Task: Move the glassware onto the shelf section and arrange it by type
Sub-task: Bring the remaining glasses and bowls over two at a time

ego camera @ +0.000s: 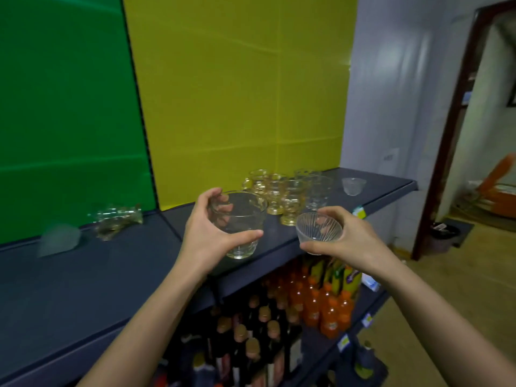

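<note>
Here, left hand [205,233] fingers wrap a clear tumbler [240,223] above the shelf [363,191]; right hand [353,241] cups a ribbed bowl [319,230] at 3 o'clock; footed glasses [287,196] at 12.

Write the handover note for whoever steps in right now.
Left hand: gripping a clear tumbler above the shelf's front edge.
Right hand: holding a small ribbed glass bowl, also not set down.
Done: a cluster of amber footed mugs stands by the yellow backing; one matching ribbed bowl sits alone to the right.
Left: place the bowl with its match, give the tumbler its own spot. Blurred glassware remains on the green-backed section.
</note>
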The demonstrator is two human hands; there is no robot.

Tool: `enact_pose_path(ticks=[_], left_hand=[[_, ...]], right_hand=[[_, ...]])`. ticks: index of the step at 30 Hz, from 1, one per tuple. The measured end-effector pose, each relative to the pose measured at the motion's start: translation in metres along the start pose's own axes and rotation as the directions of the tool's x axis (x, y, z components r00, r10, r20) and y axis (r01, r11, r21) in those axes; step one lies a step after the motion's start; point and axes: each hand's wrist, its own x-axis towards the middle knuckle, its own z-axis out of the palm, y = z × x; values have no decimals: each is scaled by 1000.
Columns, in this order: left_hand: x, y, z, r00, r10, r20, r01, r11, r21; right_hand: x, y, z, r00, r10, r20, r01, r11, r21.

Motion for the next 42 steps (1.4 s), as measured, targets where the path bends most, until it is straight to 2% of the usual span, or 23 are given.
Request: enact_pose_path(ticks=[9, 15, 21, 30, 42], left_hand=[[0, -5, 130, 1000, 3, -12, -3, 1000, 17], [20, -6, 200, 999, 44, 29, -46, 997, 63], [60, -31, 256, 999, 43, -11, -42, 993, 114], [112, -62, 305, 994, 50, -99, -29, 979, 202], [144, -84, 333, 979, 45, -197, 42, 907, 419]], right_hand=[[31, 98, -71, 1000, -1, 2, 1, 1000, 3], [63, 145, -96, 1000, 0, -13, 1, 1000, 22], [109, 190, -113, 1000, -20, -15, 20, 999, 42], [202, 244, -138, 998, -66, -22, 67, 998, 15], [292, 299, -134, 987, -129, 97, 117, 986, 123]])
